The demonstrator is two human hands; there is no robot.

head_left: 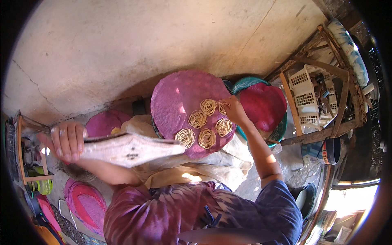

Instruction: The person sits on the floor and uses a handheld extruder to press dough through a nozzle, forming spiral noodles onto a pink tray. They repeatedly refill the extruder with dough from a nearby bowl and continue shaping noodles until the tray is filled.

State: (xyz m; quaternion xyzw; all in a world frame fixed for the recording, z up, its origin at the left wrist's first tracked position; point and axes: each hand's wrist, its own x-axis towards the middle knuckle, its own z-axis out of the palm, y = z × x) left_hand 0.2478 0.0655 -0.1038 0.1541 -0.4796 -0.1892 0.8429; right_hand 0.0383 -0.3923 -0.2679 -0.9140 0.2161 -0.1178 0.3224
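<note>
My left hand [68, 141] is wrapped round one end of a long, pale, flat wooden tool [128, 151]. It widens in the middle, where a small patch of dark marks shows, and narrows toward both ends. Its free end reaches toward the front of a round purple disc [175, 102]. On that disc lie several coils of thin cream strands, like noodle nests, among them a front coil [207, 139]. At the disc's right side my right hand [233, 109] has its fingers closed at a small coil [222, 108], partly hidden by them.
A green tub [281, 132] with a crimson round piece [261, 104] stands right of the disc. Farther right are a wooden frame [292, 102], white plastic baskets [306, 96] and a bucket [320, 151]. Pale cloth [237, 159] lies beneath the disc. Pink discs [85, 204] lie at lower left.
</note>
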